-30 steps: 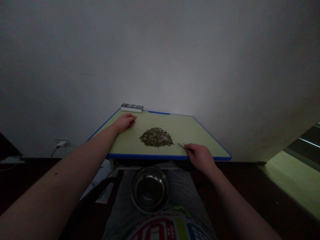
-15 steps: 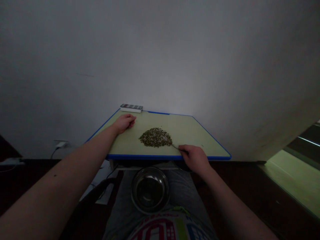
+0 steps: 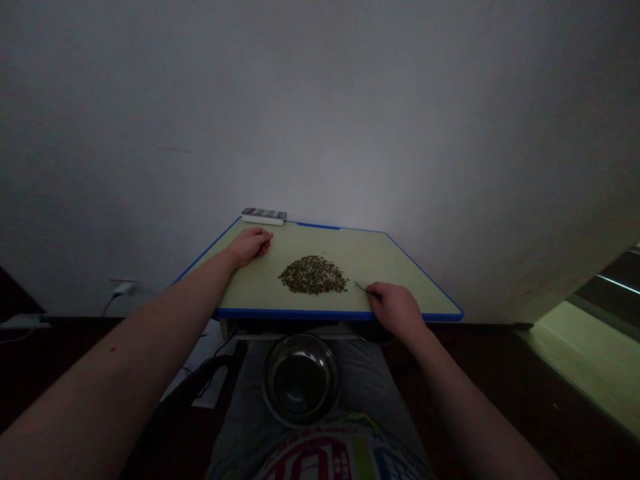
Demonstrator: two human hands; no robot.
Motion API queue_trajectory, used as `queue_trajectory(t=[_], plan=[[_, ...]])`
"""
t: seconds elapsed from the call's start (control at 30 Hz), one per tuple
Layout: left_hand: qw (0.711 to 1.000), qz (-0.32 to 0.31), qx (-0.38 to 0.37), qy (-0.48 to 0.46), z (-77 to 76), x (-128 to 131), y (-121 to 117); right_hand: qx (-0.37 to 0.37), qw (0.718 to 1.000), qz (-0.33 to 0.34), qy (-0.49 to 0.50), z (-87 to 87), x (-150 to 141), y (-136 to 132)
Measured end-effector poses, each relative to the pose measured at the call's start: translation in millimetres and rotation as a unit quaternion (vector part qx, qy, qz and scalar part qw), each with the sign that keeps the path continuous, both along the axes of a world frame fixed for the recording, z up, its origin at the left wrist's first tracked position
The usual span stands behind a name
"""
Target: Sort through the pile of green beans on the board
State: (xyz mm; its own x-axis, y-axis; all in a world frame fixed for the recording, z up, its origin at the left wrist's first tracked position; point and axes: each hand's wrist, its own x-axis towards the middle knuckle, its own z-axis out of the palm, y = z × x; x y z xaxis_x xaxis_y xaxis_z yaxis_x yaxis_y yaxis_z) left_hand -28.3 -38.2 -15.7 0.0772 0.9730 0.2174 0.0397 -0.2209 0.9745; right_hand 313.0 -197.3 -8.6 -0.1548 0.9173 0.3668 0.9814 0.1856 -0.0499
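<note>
My right hand (image 3: pixel 397 308) is closed around a thin metal utensil (image 3: pixel 360 287), whose exact kind is too small to make out. The utensil's tip points left, just short of a pile of small green-brown seeds or beans (image 3: pixel 313 275) with paler bits among them. The pile is heaped on a pale yellow-green table (image 3: pixel 380 257) with a blue edge. Left of the pile, my left hand (image 3: pixel 250 245) lies on the tabletop with its fingers curled in, and nothing shows in them. A shiny metal bowl (image 3: pixel 301 417) rests on my lap below the table's front edge.
A white box-like object with a dark patterned top (image 3: pixel 264 216) sits at the table's back left corner, by the wall (image 3: pixel 320 120). A plug with a cable (image 3: pixel 123 288) is in the wall at left. Part of a dark round object (image 3: pixel 371 331) shows under the table.
My right hand has drawn back slightly to the right, taking the utensil's tip out of the pile's right edge. A few seeds there have spread rightward. My left hand stays in place.
</note>
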Motion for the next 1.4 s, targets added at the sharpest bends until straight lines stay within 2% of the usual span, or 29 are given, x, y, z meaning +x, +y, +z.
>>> queue_trajectory(t=[0.23,0.5,0.67,0.8,1.0,1.2,1.4], plan=[[1.0,-0.011,0.008,-0.002,-1.8,-1,1,-0.006,1.0,-0.028,0.009,-0.2,16,8],[1.0,-0.006,-0.007,-0.011,0.7,0,-1,-0.001,0.999,0.051,0.019,-2.2,-1,-9],[1.0,-0.004,-0.008,-0.01,1.2,0,-2,-0.009,1.0,0.014,0.001,1.2,0,11],[1.0,-0.002,-0.008,-0.012,0.5,0,0,0.0,0.999,-0.039,-0.022,1.6,11,34],[1.0,-0.003,-0.011,-0.012,1.4,1,-2,0.008,0.997,-0.07,-0.031,1.7,27,51],[1.0,-0.006,-0.004,-0.01,2.4,2,-4,0.01,0.996,-0.079,-0.04,-1.8,29,42],[1.0,0.006,-0.006,-0.007,-0.4,0,1,0.006,0.999,-0.027,-0.03,0.4,26,23]])
